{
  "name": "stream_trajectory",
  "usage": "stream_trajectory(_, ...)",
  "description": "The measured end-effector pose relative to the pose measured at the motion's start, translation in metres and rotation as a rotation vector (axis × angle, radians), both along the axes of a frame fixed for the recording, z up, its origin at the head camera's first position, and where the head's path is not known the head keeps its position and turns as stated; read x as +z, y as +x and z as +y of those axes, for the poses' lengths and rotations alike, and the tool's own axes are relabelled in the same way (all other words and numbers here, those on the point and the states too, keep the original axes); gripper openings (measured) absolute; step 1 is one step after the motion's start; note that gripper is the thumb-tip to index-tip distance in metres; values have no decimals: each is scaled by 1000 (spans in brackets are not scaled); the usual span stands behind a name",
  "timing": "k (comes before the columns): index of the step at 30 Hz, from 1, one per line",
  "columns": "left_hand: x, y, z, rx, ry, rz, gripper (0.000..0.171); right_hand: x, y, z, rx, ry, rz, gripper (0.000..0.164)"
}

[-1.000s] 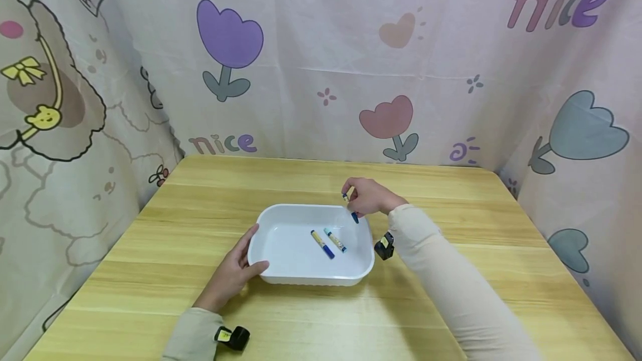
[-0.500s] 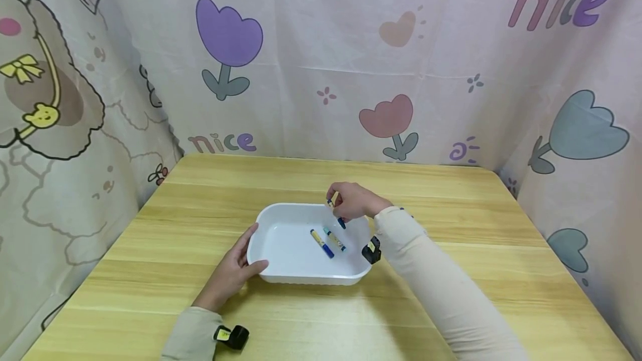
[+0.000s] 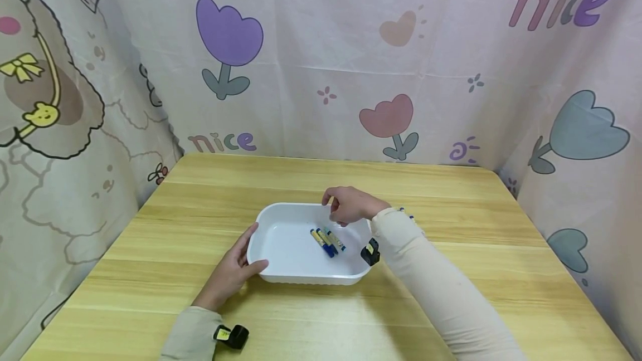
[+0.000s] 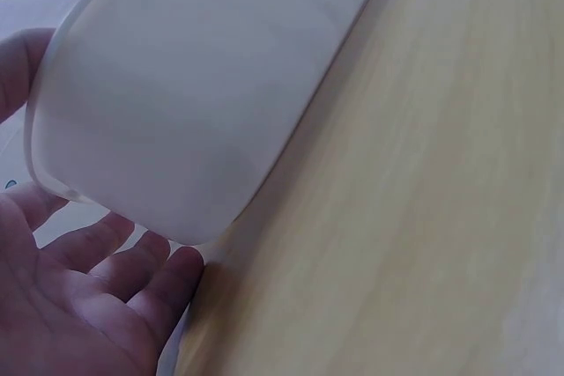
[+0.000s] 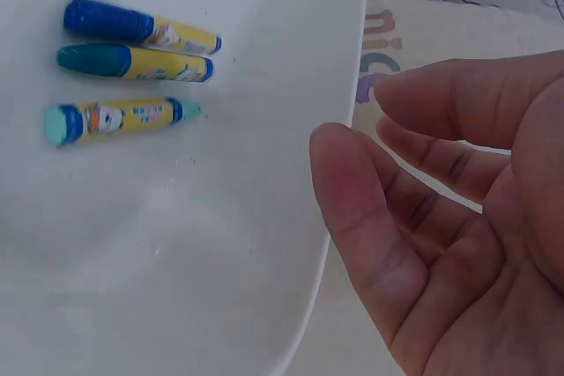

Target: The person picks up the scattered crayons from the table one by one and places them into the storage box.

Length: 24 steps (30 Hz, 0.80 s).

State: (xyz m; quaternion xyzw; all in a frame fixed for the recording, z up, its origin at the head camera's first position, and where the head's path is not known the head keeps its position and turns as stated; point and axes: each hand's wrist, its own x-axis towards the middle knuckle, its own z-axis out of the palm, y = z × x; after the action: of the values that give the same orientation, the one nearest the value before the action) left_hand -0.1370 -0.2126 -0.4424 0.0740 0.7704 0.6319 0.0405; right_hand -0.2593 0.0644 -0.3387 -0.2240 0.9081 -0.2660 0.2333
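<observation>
My left hand (image 3: 233,269) holds the left end of the white plastic basin (image 3: 286,280). Its thumb lies over the rim, and in the left wrist view the fingers (image 4: 163,292) touch the outer wall. Inside lie three crayons with yellow wrappers, side by side: a dark blue one (image 5: 141,25), a teal one (image 5: 132,62) and a light green one (image 5: 123,119). Over the basin's back right rim hovers my right hand (image 3: 353,205), thumb and forefinger parted. Nothing sits between those fingers in the right wrist view.
Small blue-ended pieces (image 3: 412,218) peek out on the wooden table (image 3: 441,194) behind the right sleeve, mostly hidden. Black wrist cameras (image 3: 370,252) stick out from both cuffs. Printed curtains (image 3: 311,43) hang along the table's back and sides.
The right hand has moved left over the basin and let go of a dark teal crayon, which now lies between the two others. The left hand has stayed on the rim.
</observation>
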Motion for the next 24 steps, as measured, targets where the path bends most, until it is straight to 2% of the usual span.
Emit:
stream_trajectory(12, 0, 0, 1, 3, -5, 6, 82, 1, -7, 34, -63, -12, 16, 38)
stream_trajectory(24, 1, 0, 0, 1, -19, 11, 83, -1, -16, 79, -153, -98, 18, 32)
